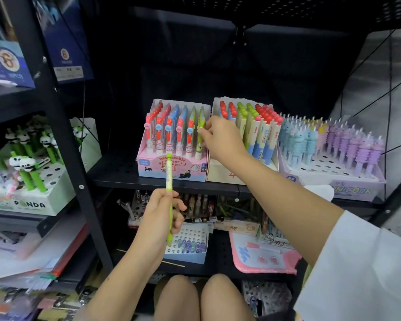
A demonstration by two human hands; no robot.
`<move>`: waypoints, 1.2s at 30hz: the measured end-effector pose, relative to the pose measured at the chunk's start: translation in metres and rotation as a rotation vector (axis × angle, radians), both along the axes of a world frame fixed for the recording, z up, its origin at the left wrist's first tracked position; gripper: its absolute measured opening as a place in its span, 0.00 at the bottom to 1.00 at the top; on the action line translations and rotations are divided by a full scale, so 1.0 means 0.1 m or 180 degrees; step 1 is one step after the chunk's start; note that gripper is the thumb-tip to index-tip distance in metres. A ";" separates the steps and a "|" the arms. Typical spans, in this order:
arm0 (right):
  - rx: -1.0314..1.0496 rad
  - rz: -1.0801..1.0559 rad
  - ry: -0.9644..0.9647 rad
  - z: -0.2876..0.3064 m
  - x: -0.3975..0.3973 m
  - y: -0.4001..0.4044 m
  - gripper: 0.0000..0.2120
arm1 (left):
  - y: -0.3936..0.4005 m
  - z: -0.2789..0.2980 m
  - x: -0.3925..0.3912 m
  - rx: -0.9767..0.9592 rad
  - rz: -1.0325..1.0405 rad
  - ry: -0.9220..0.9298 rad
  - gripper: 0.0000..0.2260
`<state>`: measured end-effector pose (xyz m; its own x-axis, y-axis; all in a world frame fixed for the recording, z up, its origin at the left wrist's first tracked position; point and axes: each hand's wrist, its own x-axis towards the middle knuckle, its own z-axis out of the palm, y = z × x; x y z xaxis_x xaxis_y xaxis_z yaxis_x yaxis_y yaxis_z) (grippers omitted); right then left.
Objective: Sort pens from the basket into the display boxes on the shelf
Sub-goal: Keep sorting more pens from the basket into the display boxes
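My left hand (164,208) grips green pen (169,193) upright, lower centre; my right hand (218,135) pinches a green pen (200,130) in pink display box (171,169), centre frame.

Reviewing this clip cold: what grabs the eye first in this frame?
The left hand holds a green pen upright at centre, in front of the shelf edge. Behind it, the right hand reaches to the green pens at the right end of the pink display box. Beside that stand a white box of red and green-capped pens and a purple unicorn box further right.
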<state>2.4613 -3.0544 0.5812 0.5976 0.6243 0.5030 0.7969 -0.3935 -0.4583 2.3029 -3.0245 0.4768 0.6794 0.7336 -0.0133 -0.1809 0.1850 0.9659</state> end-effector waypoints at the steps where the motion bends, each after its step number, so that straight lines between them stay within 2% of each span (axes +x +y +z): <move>1: -0.0062 -0.0022 0.0045 0.00 -0.01 0.02 0.12 | 0.00 0.01 -0.01 0.0093 -0.0002 0.0035 0.09; 6: -0.0327 -0.0218 -0.0046 0.00 -0.04 -0.06 0.16 | -0.04 0.03 -0.03 0.0447 -0.0020 -0.0018 0.07; 8: -0.0023 0.0109 0.0473 -0.05 -0.12 -0.21 0.12 | -0.08 0.05 0.00 0.0491 -0.0019 -0.0068 0.07; 11: 0.0326 0.0916 0.1729 -0.17 -0.32 -0.43 0.07 | -0.17 0.06 0.10 0.0509 -0.0090 -0.0125 0.07; 13: 0.0364 0.1050 0.2061 -0.28 -0.37 -0.55 0.04 | -0.25 0.07 0.18 0.0569 -0.0177 -0.0139 0.07; 15: 0.0491 0.0954 0.2106 -0.29 -0.34 -0.66 0.03 | -0.33 0.08 0.26 0.0691 -0.0203 -0.0105 0.07; 17: 0.0758 0.0685 0.1802 -0.20 -0.22 -0.75 0.04 | -0.37 0.07 0.30 0.0850 -0.0243 0.0007 0.07; 21: 0.1377 -0.0007 0.0571 0.12 0.08 -0.93 0.02 | -0.37 0.05 0.34 0.1049 -0.0455 0.0308 0.14; 24: 0.1061 -0.0295 -0.0058 0.22 0.19 -0.95 0.05 | -0.37 0.03 0.35 0.1111 -0.0440 0.0411 0.15; 30: 0.0661 -0.0455 -0.0417 0.32 0.24 -0.82 0.09 | -0.37 0.03 0.33 0.1124 -0.0417 0.0457 0.13; 36: 0.0491 -0.0630 -0.0428 0.42 0.26 -0.78 0.07 | -0.36 0.04 0.28 0.1155 -0.0414 0.0458 0.12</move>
